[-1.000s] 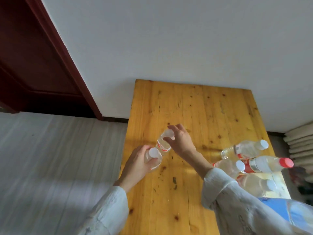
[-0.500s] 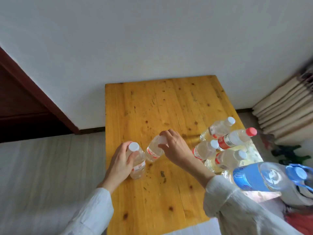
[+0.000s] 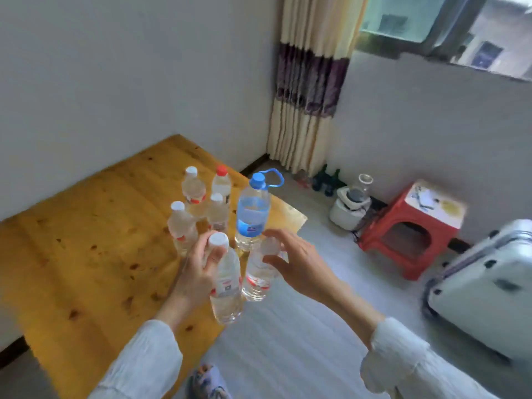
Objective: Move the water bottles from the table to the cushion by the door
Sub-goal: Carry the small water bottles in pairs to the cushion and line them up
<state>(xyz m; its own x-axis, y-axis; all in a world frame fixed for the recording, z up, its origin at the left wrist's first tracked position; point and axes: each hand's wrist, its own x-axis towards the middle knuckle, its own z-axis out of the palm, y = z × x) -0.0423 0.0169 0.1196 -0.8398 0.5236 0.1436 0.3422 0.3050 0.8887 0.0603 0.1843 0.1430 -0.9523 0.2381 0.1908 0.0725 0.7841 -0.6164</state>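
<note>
Wooden desk (image 3: 86, 254) fills the left of the view, set against the wall. Five bottles stand on its far right corner: three white-capped small bottles (image 3: 181, 226), one red-capped bottle (image 3: 221, 182), and a large blue-labelled bottle (image 3: 253, 214) with a blue cap and loop handle.

Your left hand (image 3: 198, 272) holds one small clear bottle (image 3: 227, 286) near its neck, fingers curled round it just under the white cap; the bottle hangs upright, off the desk surface, over the desk's near edge.

Your right hand (image 3: 299, 266) holds a second small bottle (image 3: 259, 272) at the cap, thumb and fingertips pinching it; it hangs just beside the first, above the floor.

Further right: a striped curtain (image 3: 311, 82), a white appliance (image 3: 349, 208), a red stool (image 3: 408, 228), and a pale suitcase (image 3: 489, 283).
</note>
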